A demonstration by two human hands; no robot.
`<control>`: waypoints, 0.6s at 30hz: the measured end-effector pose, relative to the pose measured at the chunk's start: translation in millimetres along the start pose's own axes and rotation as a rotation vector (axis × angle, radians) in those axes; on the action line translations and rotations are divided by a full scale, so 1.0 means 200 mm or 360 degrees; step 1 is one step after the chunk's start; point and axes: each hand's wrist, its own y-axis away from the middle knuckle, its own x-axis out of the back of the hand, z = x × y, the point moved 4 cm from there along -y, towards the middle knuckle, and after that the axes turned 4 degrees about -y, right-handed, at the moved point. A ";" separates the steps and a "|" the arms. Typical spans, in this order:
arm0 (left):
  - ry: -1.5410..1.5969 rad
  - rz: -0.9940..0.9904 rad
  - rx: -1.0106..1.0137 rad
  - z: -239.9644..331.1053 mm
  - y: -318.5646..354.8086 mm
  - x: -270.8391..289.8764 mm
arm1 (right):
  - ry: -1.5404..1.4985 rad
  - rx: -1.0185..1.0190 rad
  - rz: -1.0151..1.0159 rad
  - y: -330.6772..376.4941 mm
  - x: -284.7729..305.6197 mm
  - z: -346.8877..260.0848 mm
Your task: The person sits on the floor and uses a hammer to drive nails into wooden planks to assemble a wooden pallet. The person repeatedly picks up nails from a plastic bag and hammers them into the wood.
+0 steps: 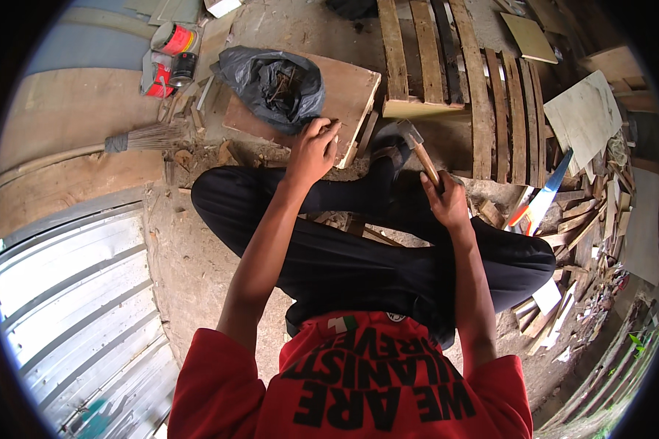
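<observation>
My right hand (447, 201) is wrapped round the wooden handle of a hammer (427, 162). The hammer's metal head points up and away, above my dark shoe. My left hand (315, 151) rests at the near side of a low wooden board (349, 91), its fingers bent together. Whatever those fingers pinch is too small to make out. Just beyond them, a black plastic bag (243, 73) lies open on the board. Thin, rusty-looking pieces like nails (284, 86) show inside the bag.
Slatted wooden pallets (483, 110) stand at the far right. A handsaw (545, 194) with an orange handle leans among wood scraps (575, 219). On the left are a stick broom (143, 139), paint cans (174, 40) and a corrugated metal sheet (88, 293).
</observation>
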 end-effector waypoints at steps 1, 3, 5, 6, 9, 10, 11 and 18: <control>-0.0011 0.0027 -0.0013 0.00 0.00 0.00 | 0.0000 0.0009 0.0005 0.00 0.00 0.00; -0.0026 0.0083 -0.0043 0.01 -0.02 0.00 | -0.0024 -0.0026 -0.0011 0.01 0.00 -0.03; -0.0051 0.0090 -0.0044 0.02 -0.03 0.00 | -0.0060 -0.0004 0.0000 0.01 -0.01 -0.05; -0.0063 0.0094 -0.0044 0.02 -0.03 -0.01 | -0.0084 0.0035 0.0018 0.01 -0.02 -0.06; -0.0081 0.0090 -0.0020 0.02 -0.03 -0.01 | -0.0133 0.0066 0.0010 0.00 -0.06 -0.11; -0.0081 0.0112 -0.0034 0.01 -0.03 -0.01 | -0.0145 0.0062 -0.0004 0.00 -0.08 -0.13; -0.0085 0.0136 -0.0046 0.01 -0.02 -0.01 | -0.0180 0.0054 -0.0037 -0.01 -0.10 -0.17; -0.0077 0.0153 -0.0053 0.01 -0.03 -0.02 | -0.0408 -0.0038 -0.0143 -0.04 -0.28 -0.33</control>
